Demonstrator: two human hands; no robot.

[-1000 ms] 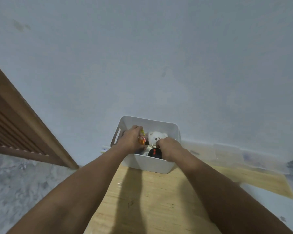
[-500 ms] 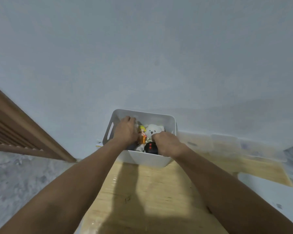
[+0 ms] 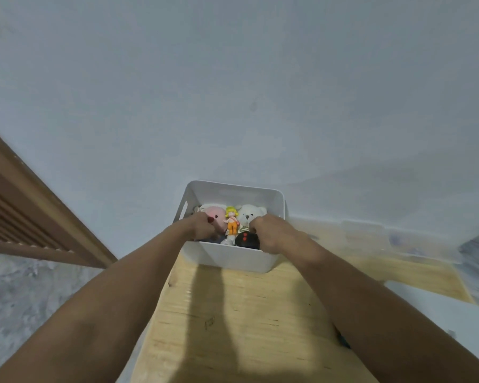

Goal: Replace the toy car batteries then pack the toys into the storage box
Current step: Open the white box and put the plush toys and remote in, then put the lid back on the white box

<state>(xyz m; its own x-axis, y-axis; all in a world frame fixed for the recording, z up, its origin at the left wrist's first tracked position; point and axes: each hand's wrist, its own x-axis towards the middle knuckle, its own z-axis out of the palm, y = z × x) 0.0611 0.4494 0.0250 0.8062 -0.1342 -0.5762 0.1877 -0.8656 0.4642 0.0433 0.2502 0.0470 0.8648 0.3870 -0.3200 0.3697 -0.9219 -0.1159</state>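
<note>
A white storage box [image 3: 233, 257] stands at the far end of the wooden table [image 3: 246, 322], against the wall. Inside it lie a pink plush [image 3: 215, 214], a small yellow-haired doll [image 3: 231, 221], a white bear plush [image 3: 250, 214] and a round black toy with red dots [image 3: 246, 239]. My left hand [image 3: 201, 226] reaches into the box's near left corner with curled fingers, beside the pink plush; what it holds is hidden. My right hand [image 3: 271, 233] lies over the near right rim, its fingers curled against the black toy.
A pale wall rises right behind the box. A clear plastic lid or tray [image 3: 371, 236] lies to the box's right, and a white sheet [image 3: 454, 322] covers the table's right side. A wooden slatted frame [image 3: 25, 217] stands at the left over a marble floor [image 3: 25, 299].
My left hand has drawn back toward the near rim, uncovering the pink plush and the doll. The black toy now sits lower in the box by my right hand.
</note>
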